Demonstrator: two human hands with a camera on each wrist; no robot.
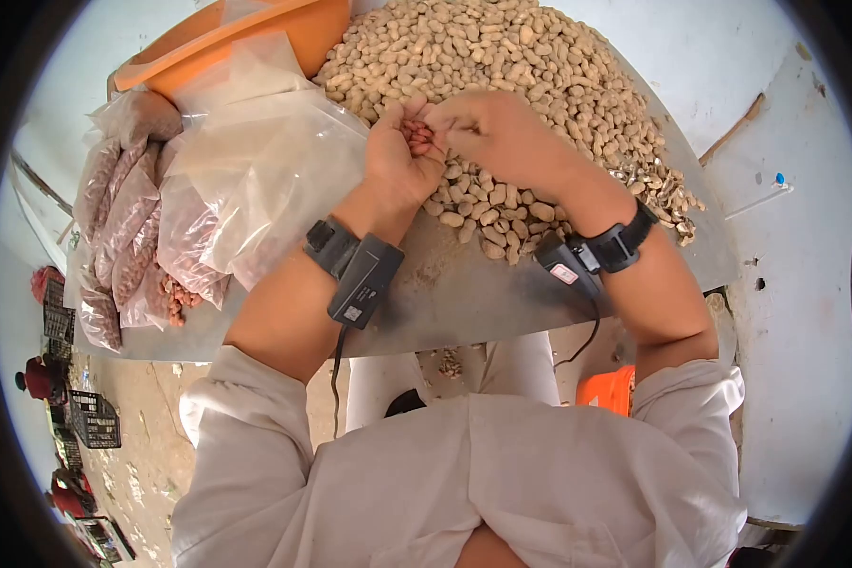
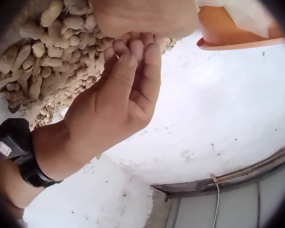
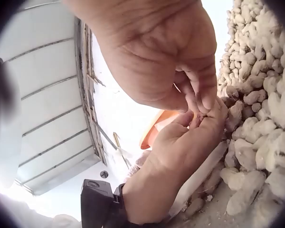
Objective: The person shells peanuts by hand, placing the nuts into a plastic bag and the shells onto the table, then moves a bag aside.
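Note:
My left hand point(image 1: 399, 159) is cupped palm up near the front of the peanut heap point(image 1: 483, 57), holding several shelled reddish peanut kernels point(image 1: 418, 138) in its curled fingers. Over that palm, my right hand point(image 1: 516, 142) bends its fingers, the thumb and fingertips drawn together right at the kernels. From the left wrist, the right hand point(image 2: 116, 102) meets the left fingertips from the side. In the right wrist view the left hand point(image 3: 180, 149) lies beneath the right fingertips point(image 3: 206, 99); I cannot tell whether they pinch anything.
Clear plastic bags point(image 1: 256, 180) lie left of my left arm, beside filled bags of kernels point(image 1: 128, 213). Loose kernels point(image 1: 178, 301) lie near the grey table's point(image 1: 464, 303) front edge. An orange basin point(image 1: 227, 43) stands behind the bags. Broken shells point(image 1: 667, 194) lie right; an orange container point(image 1: 604, 390) sits below.

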